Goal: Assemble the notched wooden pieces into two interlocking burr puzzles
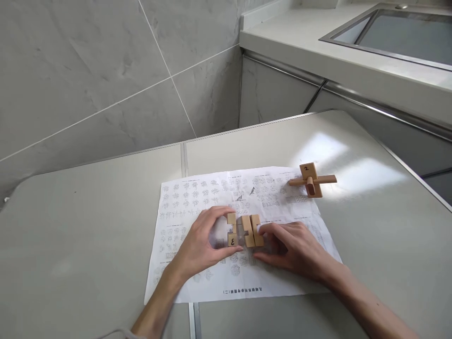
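Several notched wooden puzzle blocks (246,230) stand side by side on a printed instruction sheet (197,197). My left hand (203,242) pinches the leftmost block, marked 3, between thumb and fingers. My right hand (291,247) grips the right side of the block group, fingers curled against it. A second wooden piece (312,180), marked 2 with a thin bar through it, lies at the sheet's far right corner, away from both hands.
The sheet lies on a grey folding table (88,216) with a seam down its middle. Behind the table run a tiled wall (106,70) and a white counter (318,42) with a steel sink (399,30) at the top right.
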The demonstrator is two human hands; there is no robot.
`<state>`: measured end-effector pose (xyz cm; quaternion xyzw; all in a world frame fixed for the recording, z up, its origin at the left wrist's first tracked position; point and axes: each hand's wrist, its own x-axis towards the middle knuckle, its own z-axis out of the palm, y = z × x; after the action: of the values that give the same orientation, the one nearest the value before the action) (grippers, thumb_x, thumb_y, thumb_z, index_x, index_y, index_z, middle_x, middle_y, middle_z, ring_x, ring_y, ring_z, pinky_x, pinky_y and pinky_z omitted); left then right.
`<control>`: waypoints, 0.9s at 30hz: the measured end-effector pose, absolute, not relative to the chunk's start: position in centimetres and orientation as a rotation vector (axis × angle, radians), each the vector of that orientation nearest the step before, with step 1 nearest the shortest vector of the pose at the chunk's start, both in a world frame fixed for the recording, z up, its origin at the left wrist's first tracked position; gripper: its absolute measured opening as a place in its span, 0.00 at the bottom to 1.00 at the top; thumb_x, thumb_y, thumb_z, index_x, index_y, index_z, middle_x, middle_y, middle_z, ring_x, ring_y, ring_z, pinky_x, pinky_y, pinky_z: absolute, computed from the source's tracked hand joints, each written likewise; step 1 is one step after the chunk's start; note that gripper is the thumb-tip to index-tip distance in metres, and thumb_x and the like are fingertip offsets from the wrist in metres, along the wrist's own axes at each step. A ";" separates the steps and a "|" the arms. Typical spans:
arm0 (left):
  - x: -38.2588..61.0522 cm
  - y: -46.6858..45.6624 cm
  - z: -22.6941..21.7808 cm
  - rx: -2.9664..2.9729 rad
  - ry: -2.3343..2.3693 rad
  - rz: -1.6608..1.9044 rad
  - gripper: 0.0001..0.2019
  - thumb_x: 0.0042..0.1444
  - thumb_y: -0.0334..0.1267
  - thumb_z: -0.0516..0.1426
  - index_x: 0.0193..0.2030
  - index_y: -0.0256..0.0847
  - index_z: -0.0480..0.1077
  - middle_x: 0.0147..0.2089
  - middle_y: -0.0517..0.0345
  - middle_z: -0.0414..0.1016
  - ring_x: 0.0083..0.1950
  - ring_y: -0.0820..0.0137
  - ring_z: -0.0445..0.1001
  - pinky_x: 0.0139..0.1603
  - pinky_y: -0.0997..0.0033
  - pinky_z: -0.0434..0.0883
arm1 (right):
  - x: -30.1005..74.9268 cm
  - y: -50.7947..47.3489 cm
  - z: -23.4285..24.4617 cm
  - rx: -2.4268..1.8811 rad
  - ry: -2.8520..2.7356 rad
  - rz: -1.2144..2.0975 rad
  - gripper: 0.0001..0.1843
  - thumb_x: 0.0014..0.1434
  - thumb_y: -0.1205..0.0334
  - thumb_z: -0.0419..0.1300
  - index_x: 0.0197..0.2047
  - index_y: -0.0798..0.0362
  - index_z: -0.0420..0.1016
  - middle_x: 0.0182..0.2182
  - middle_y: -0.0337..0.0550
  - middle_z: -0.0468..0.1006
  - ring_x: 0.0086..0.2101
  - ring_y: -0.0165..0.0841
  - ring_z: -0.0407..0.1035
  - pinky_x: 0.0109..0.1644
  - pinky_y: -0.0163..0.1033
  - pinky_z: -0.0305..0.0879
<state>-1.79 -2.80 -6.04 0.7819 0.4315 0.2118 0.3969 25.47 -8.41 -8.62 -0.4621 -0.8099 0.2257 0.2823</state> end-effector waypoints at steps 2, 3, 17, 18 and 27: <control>-1.9 -2.8 -6.1 1.858 1.102 0.575 0.36 0.56 0.47 0.75 0.68 0.58 0.66 0.67 0.55 0.75 0.64 0.56 0.77 0.66 0.50 0.75 | 25.5 -8.4 -8.7 -1.245 -2.188 0.552 0.15 0.71 0.50 0.67 0.49 0.51 0.71 0.23 0.31 0.74 0.20 0.29 0.66 0.27 0.36 0.55; -2.0 -2.8 -6.1 1.811 1.105 0.600 0.36 0.55 0.47 0.75 0.67 0.58 0.67 0.66 0.54 0.75 0.63 0.56 0.78 0.65 0.50 0.76 | 25.5 -8.4 -8.8 -1.247 -2.192 0.530 0.15 0.71 0.50 0.67 0.49 0.51 0.72 0.23 0.31 0.74 0.20 0.29 0.66 0.27 0.36 0.55; -2.0 -3.0 -6.4 1.751 1.150 0.626 0.36 0.53 0.54 0.76 0.65 0.55 0.70 0.47 0.57 0.80 0.51 0.59 0.81 0.56 0.53 0.78 | 25.0 -9.0 -8.4 -1.281 -2.057 0.554 0.11 0.70 0.63 0.64 0.53 0.45 0.68 0.25 0.31 0.78 0.19 0.28 0.68 0.25 0.36 0.62; -2.0 -3.0 -6.3 1.748 1.152 0.615 0.35 0.53 0.54 0.76 0.65 0.55 0.69 0.47 0.57 0.79 0.51 0.59 0.81 0.55 0.54 0.78 | 24.8 -9.0 -8.3 -1.258 -2.068 0.514 0.12 0.70 0.64 0.64 0.54 0.45 0.69 0.27 0.32 0.80 0.19 0.28 0.69 0.26 0.36 0.63; -1.8 -3.1 -6.3 1.744 1.146 0.603 0.34 0.53 0.50 0.76 0.64 0.55 0.70 0.49 0.56 0.80 0.51 0.60 0.80 0.49 0.58 0.78 | 24.6 -9.7 -8.1 -1.231 -2.099 0.199 0.22 0.68 0.73 0.65 0.59 0.40 0.77 0.43 0.39 0.86 0.30 0.29 0.80 0.27 0.36 0.61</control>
<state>-1.80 -3.06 -6.26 0.7103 0.4668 0.2455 0.4662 24.62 -9.68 -8.12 -0.4737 -0.8075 0.0766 0.3430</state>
